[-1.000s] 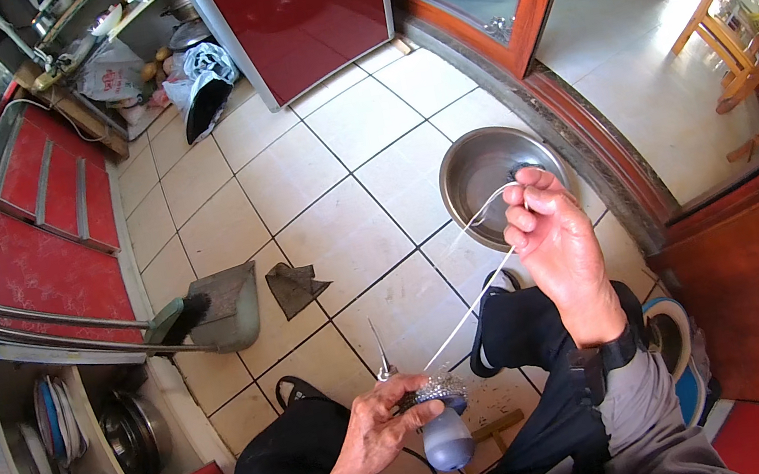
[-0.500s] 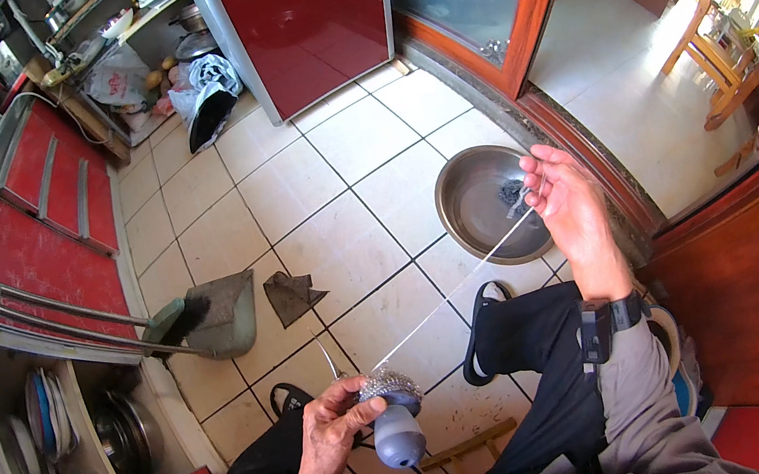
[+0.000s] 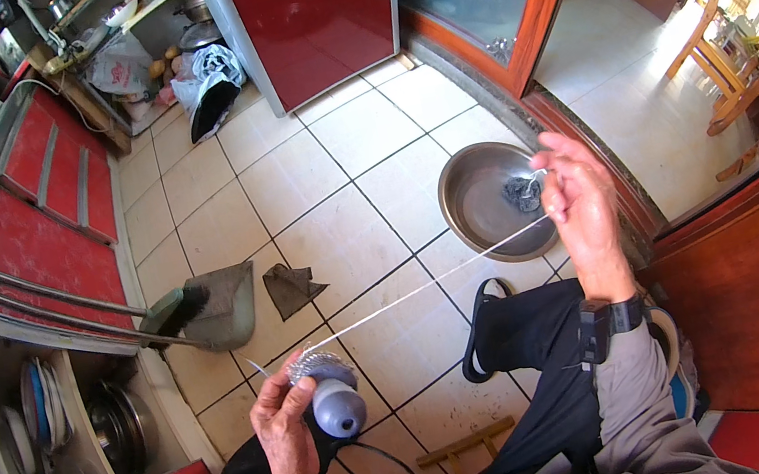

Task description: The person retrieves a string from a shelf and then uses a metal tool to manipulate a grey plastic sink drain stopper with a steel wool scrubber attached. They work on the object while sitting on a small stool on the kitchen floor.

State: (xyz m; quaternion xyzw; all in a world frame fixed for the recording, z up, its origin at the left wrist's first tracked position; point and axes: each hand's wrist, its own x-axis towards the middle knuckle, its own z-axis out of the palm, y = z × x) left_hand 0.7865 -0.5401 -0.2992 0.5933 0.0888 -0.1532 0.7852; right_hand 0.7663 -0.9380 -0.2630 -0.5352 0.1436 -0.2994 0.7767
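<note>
My left hand (image 3: 282, 422) is closed around a silvery wire-mesh scourer (image 3: 320, 361) and the grey, rounded object (image 3: 340, 409) it sits against. That object tapers to a small hole facing me; its exact kind I cannot make out. From the scourer a white string (image 3: 419, 286) stretches taut across to my right hand (image 3: 583, 206), whose fingers are pinched on it. Behind my right fingers stands a metal basin (image 3: 470, 206) on the floor, with a dark grey tangled clump (image 3: 522, 193) inside. A thin loose end pokes out beside my left fingers.
A dustpan (image 3: 236, 313) and brush (image 3: 179, 311) stand left, near a dark cloth (image 3: 292, 289) on the tiles. Open cupboard shelves (image 3: 75, 412) hold dishes. A black cord (image 3: 401, 465) hangs by my legs, near a wooden stool (image 3: 467, 445). A red fridge (image 3: 317, 25) stands ahead.
My left hand has moved left and slightly up with the scourer and grey object, which now tilts more toward me. My right hand has shifted slightly right; the string between them spans farther.
</note>
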